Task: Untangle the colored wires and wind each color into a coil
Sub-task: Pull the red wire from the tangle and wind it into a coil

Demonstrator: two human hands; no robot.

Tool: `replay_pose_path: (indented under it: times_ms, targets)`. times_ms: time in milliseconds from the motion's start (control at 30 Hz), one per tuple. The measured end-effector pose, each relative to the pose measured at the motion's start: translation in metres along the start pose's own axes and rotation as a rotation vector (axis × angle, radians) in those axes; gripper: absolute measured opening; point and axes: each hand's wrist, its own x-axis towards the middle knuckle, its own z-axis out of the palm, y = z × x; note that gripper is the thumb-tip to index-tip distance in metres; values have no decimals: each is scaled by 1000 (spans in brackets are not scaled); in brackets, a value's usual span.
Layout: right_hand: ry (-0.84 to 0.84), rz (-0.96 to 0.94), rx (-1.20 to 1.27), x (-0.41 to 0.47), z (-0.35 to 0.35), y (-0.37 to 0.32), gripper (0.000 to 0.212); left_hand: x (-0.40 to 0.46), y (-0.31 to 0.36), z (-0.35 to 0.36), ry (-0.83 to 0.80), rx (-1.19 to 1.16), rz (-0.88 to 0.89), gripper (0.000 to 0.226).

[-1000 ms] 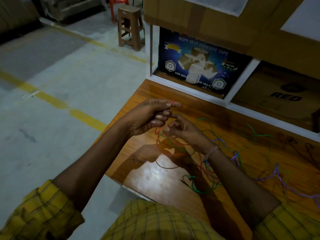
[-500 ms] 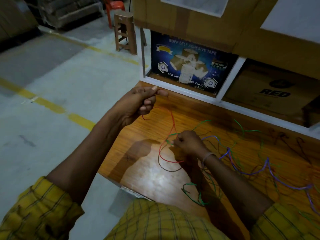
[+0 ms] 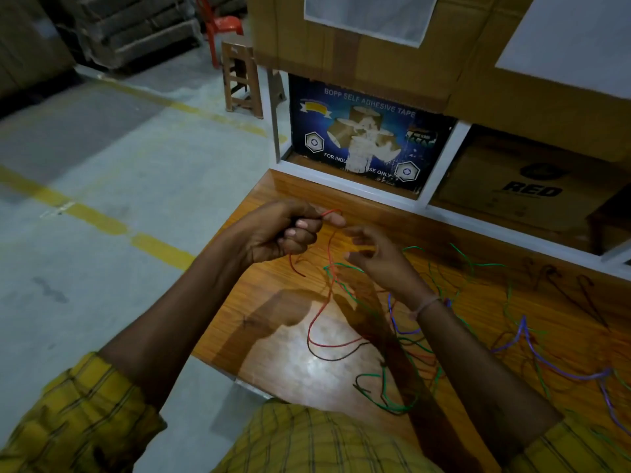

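Observation:
My left hand (image 3: pixel 283 230) is raised over the wooden table (image 3: pixel 273 356) and pinches the red wire (image 3: pixel 329 254) near its end. From the pinch the red wire hangs down and loops on the tabletop. My right hand (image 3: pixel 375 259) hovers just to the right of it with fingers spread, holding nothing I can make out. Green wire (image 3: pixel 392 397) and purple wire (image 3: pixel 560 367) lie tangled across the table under and to the right of my right forearm. Dark wires (image 3: pixel 580 295) lie at the far right.
A white shelf frame (image 3: pixel 440 165) stands at the table's back edge, holding a blue adhesive-tape box (image 3: pixel 362 138) and a brown carton (image 3: pixel 532 186). To the left are concrete floor with a yellow line (image 3: pixel 102 220), a wooden stool (image 3: pixel 240 76) and a red chair (image 3: pixel 218 27).
My right hand has lifted off the tangle, opened, and risen toward my left hand. My left hand still holds the red wire, now lower relative to the shelf.

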Motion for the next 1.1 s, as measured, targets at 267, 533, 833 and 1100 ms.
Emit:
replay_pose_path:
  times_ms: [267, 533, 833, 1100]
  targets:
    - [-6, 75, 299, 5, 22, 1, 40, 6, 8, -3, -78, -198, 32, 46]
    - [-30, 11, 368, 25, 38, -9, 16, 15, 12, -1, -107, -251, 62, 52]
    - [-309, 122, 165, 2, 37, 2, 11, 38, 23, 4, 103, -198, 488, 42]
    - [-593, -70, -422, -28, 16, -13, 10, 64, 18, -5, 245, 289, 663, 46]
